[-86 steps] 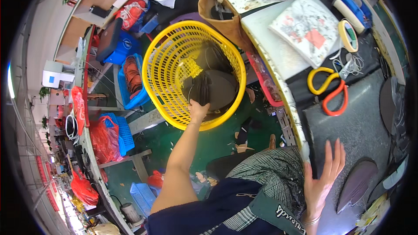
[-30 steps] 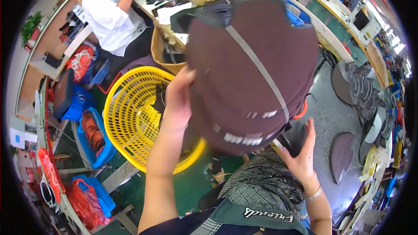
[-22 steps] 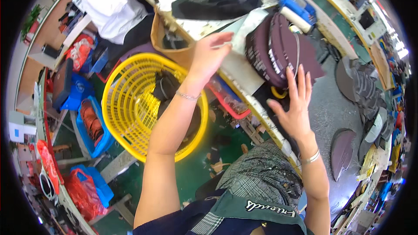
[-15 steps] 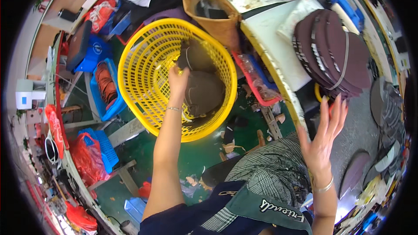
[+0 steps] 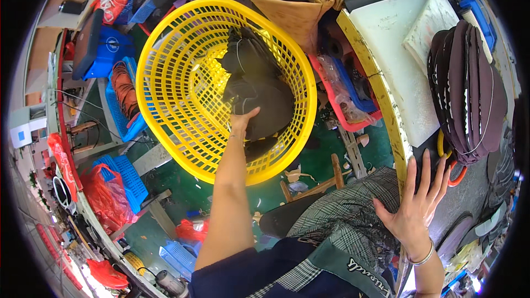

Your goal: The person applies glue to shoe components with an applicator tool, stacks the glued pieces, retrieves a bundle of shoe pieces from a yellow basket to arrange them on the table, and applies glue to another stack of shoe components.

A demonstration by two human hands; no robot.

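Note:
Inside a yellow plastic basket [image 5: 165, 149], bundles of dark cut pieces lie against the right side. My left hand [image 5: 245, 123] reaches in and grips the edge of the nearer dark brown bundle [image 5: 270, 107], its thumb on top and its other fingers mostly hidden. A thin tie crosses the farther bundle [image 5: 251, 52]. My right hand [image 5: 417, 207] holds nothing; its fingers are spread at the edge of the worktable [image 5: 402, 157]. Just beyond its fingertips are scissors with yellow and orange handles [image 5: 450, 163]. A tied stack of maroon cut pieces [image 5: 469, 94] sits farther right.
A tan bag [image 5: 292, 14] stands beyond the basket. Between basket and worktable is a red tray [image 5: 356, 124]. Blue baskets [image 5: 130, 187] and a red plastic bag [image 5: 105, 198] line the left side. Scraps litter the green floor [image 5: 232, 204].
My left hand has moved nearer, onto the closer bundle, which has shifted slightly. My right hand has lowered toward the worktable edge with fingers spread wider. The whole view has shifted.

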